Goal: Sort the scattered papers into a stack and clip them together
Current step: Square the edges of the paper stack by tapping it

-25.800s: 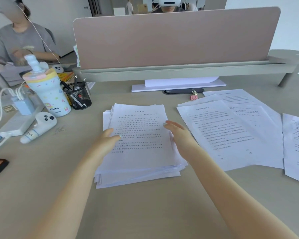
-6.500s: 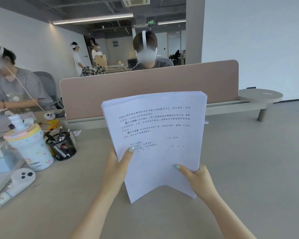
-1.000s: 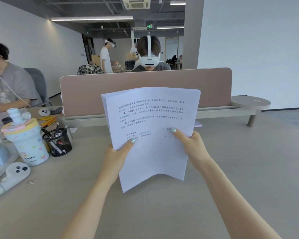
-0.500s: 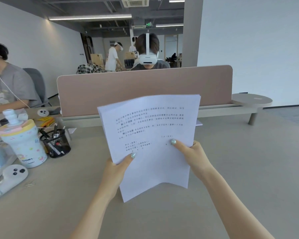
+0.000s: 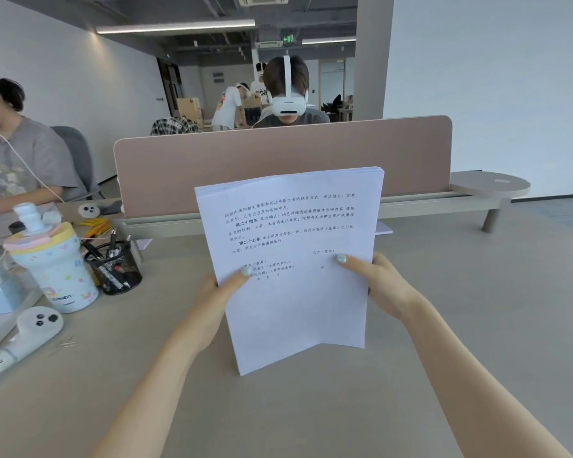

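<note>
Lowered onto the desk [image 5: 411,375], paper stack [image 5: 295,259]; pens fill mesh cup [image 5: 115,269].

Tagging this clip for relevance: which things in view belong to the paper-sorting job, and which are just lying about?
Part of the job:
paper stack, held upright on the desk
left hand
right hand

Lying about:
patterned bottle
mesh pen cup
white controller
pink divider panel

Fingers behind paper stack [image 5: 291,259] hidden (thumbs show), controller [image 5: 20,338] cropped — left edge
</note>
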`<state>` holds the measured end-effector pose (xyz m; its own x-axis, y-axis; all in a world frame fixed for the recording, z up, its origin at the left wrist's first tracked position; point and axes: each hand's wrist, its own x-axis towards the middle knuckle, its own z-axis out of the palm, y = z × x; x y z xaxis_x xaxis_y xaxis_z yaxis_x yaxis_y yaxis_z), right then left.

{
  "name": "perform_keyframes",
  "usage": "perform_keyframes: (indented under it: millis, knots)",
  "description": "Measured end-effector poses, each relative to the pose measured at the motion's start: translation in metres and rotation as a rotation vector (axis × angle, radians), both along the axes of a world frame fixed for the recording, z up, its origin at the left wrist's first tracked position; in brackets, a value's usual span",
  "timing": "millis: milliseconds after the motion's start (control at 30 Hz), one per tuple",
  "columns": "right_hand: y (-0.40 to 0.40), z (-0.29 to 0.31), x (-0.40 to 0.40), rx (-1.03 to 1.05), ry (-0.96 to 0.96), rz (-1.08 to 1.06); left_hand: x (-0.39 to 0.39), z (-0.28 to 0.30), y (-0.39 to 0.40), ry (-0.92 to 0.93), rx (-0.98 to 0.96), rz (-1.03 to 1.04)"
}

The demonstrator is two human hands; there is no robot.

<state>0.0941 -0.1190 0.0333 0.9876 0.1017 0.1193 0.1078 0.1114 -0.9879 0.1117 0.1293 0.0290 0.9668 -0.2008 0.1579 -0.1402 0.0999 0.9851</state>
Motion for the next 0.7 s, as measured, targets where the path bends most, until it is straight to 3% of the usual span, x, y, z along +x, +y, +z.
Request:
perform_keyframes:
  millis: [200, 367, 533, 700]
  knots:
    - [0.003, 0.056, 0.001, 0.017, -0.148, 0.006, 0.007, 0.067, -0.006, -0.143, -0.081, 0.023]
    - [0.011, 0.063, -0.001, 0.026, -0.194, -0.052, 0.001, 0.068, -0.012, -0.124, -0.061, 0.161]
    - [0.025, 0.073, -0.005, 0.083, -0.293, -0.235, -0.009, 0.083, -0.023, -0.297, -0.011, 0.295]
    - [0.021, 0.072, -0.004, 0.117, -0.25, -0.169, -0.001, 0.081, -0.018, -0.276, -0.069, 0.254]
